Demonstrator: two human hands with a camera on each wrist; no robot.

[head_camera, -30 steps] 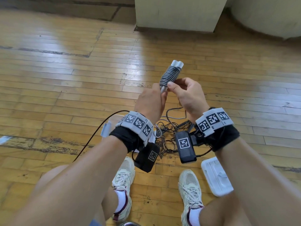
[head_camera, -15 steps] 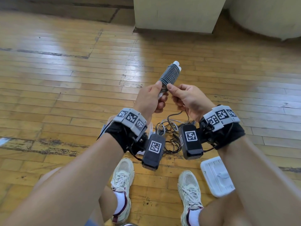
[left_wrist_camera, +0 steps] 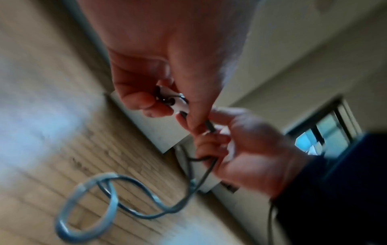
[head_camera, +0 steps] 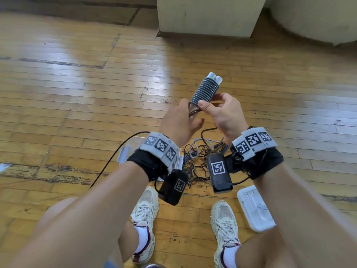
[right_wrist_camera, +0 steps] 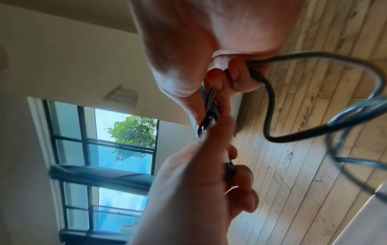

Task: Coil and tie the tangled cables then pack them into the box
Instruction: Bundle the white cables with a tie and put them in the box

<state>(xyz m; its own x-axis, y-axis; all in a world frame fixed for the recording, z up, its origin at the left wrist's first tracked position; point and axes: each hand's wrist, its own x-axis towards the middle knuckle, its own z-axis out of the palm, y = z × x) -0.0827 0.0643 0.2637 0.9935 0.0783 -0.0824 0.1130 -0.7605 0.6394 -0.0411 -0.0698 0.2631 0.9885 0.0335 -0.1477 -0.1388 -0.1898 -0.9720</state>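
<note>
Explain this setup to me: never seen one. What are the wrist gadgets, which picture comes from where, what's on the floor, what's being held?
No robot here: a person sits over a wooden floor and works with bare hands. The patterned wristbands and black boxes are wrist cameras with tracking markers. The wide picture comes from a head camera looking down; the two tilted, blurry ones look along each wrist at the fingers.

The right hand and left hand both hold a wound cable bundle, grey coils with white ends on top; its loose dark tail hangs below them.

On the floor between the wrists lies a tangle of cables. A clear box sits behind the left wrist, and a white lid lies by the right shoe.
</note>
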